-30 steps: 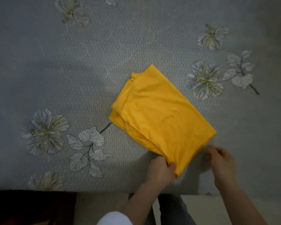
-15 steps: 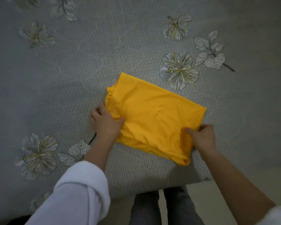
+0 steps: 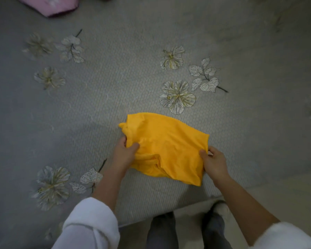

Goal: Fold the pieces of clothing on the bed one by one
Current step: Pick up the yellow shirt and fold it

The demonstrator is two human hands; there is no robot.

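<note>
Fingers and thumb of the left hand [image 3: 123, 155] pinch the left edge of the folded yellow garment [image 3: 167, 148]. The right hand [image 3: 215, 163] grips its right edge. Between the grips the garment bunches over the grey floral bedspread [image 3: 115, 78]. Far beyond the left grip lies a pink cloth [image 3: 50, 6].

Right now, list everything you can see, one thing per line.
garment: one, yellow, partly folded, on the bed near its front edge
bed: one, grey cover with printed flowers, fills most of the view
pink item: one, pink, top left on the bed, cut off by the frame
floor: beige, bottom right, beside the bed
legs: two, dark trousers, bottom centre
sleeves: two, white, bottom corners
left hand: one, fingers grip the garment's left edge
right hand: one, fingers pinch the garment's right edge
</note>
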